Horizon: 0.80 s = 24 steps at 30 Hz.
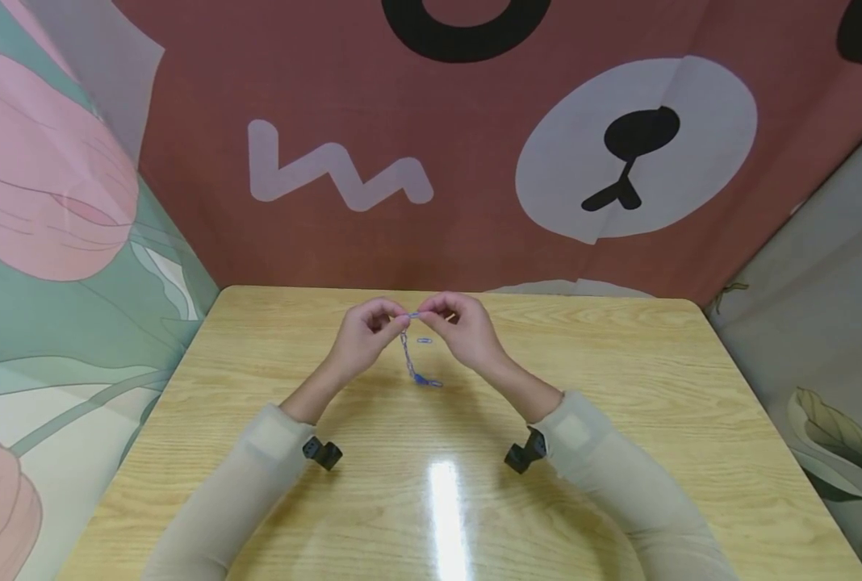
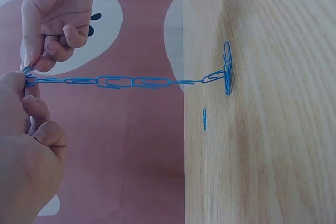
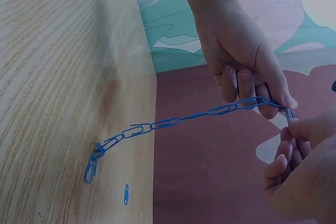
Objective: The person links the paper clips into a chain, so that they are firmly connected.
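A chain of blue paper clips (image 2: 114, 82) hangs from the fingertips of my left hand (image 1: 361, 335), which pinches its upper end. Its lower end lies bunched on the table. Between thumb and finger my right hand (image 1: 467, 331) pinches a blue paper clip (image 3: 290, 114) that meets the top of the chain. Whether the two are linked is hidden by the fingertips. One loose blue paper clip (image 1: 424, 340) lies on the table beside the chain, below the hands.
The wooden table (image 1: 373, 484) runs back to a red printed cloth (image 1: 474, 250) behind its far edge. Patterned cloths hang at the left and right sides. A small black wrist camera (image 1: 322, 453) sits on the left sleeve, another (image 1: 525, 450) on the right.
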Each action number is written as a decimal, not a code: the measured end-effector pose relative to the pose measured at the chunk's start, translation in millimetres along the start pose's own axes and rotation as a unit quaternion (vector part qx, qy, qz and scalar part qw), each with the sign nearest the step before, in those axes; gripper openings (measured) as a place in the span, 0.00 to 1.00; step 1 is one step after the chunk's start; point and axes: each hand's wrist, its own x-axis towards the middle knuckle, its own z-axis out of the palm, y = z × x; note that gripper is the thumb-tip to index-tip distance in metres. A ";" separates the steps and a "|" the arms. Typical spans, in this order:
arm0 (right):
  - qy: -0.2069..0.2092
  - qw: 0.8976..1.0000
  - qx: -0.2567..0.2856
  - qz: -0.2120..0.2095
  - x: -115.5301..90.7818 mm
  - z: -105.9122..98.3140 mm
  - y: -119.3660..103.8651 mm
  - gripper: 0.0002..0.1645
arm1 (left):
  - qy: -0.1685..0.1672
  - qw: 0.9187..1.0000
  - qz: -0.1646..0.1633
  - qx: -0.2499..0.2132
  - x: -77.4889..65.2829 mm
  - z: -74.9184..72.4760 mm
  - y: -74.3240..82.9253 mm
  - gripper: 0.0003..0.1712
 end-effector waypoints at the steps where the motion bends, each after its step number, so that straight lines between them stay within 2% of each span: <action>1: -0.001 1.000 -0.001 -0.001 0.0 0.2 0.4 0.06 | 0.001 1.000 -0.002 0.000 -0.2 -0.1 -0.1 0.04; 6: -0.013 1.000 0.010 -0.003 3.1 -0.3 8.8 0.06 | 0.008 1.000 -0.005 0.005 -0.7 -0.9 -0.9 0.04; 12: -0.014 1.000 0.025 -0.012 17.8 -1.5 49.1 0.10 | 0.013 1.000 -0.005 0.017 -1.7 -4.1 -2.2 0.04; 18: -0.006 0.999 0.023 -0.025 25.7 -1.7 75.1 0.13 | 0.014 1.000 -0.005 0.023 -2.9 -7.8 -2.3 0.04; 24: -0.009 1.000 0.001 0.012 29.6 2.8 100.2 0.13 | 0.012 1.000 -0.008 0.016 -4.5 -9.6 -2.9 0.04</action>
